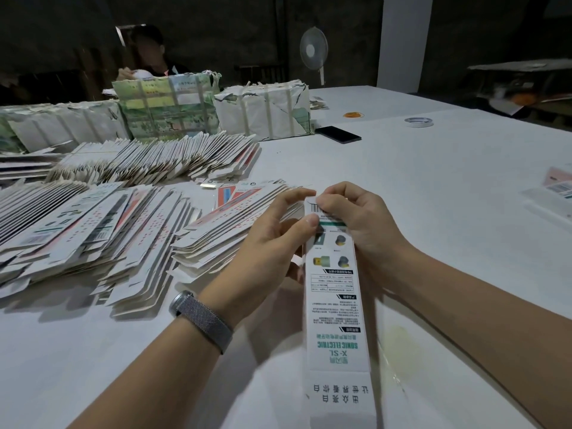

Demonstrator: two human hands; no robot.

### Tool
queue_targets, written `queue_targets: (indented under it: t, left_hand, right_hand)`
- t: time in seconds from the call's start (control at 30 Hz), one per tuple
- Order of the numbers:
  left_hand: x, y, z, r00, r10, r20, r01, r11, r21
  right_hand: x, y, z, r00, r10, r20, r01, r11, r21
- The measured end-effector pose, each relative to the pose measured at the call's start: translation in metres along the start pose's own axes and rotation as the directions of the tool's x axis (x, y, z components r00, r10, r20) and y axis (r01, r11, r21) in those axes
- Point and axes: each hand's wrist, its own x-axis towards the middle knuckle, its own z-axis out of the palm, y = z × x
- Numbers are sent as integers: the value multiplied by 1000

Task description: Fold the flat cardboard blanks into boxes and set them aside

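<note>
Printed carton (335,305), lower centre, is pinched at its far end by left hand (272,239) and right hand (349,212). Flat blanks (93,230) are heaped at left on the white table (448,187).

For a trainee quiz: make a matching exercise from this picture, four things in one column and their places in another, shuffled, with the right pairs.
Things:
1. box
2. phone
3. tape roll
4. fan

Places:
A. standing behind the table, against the dark wall
B. held in the left hand and the right hand
C. flat on the table beside the wrapped bundles
D. alone on the table, far right of the bundles

Pairs: 1-B, 2-C, 3-D, 4-A
</note>
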Motion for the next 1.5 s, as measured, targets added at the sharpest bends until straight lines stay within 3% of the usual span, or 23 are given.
queue_targets:
  t: [0.17,0.37,0.87,1.13,1.3,1.5]
  left_hand:
    - [0,1,1,1000,6,-10,-6,1000,-22]
    - [2,1,2,1000,2,-3,-2,1000,-17]
    - [1,-1,0,998,-56,41,57,998,-18]
    - [2,1,0,997,-68,27,69,998,-6]
    - [1,2,0,997,-75,24,75,997,6]
    - [1,1,1,998,-61,5,61,998,12]
  right_hand:
    - [-2,-1,-1,994,75,73,-77,997,29]
    - [2,-4,-2,1000,-14,23,14,1000,-6]
    - [-4,-13,-2,997,72,4,-70,986,-150]
    - [-3,-11,-2,1000,8,8,-6,983,-183]
    - [-5,-10,-2,1000,-18,3,18,985,-170]
    - [-6,-6,0,999,52,-2,-52,997,-57]
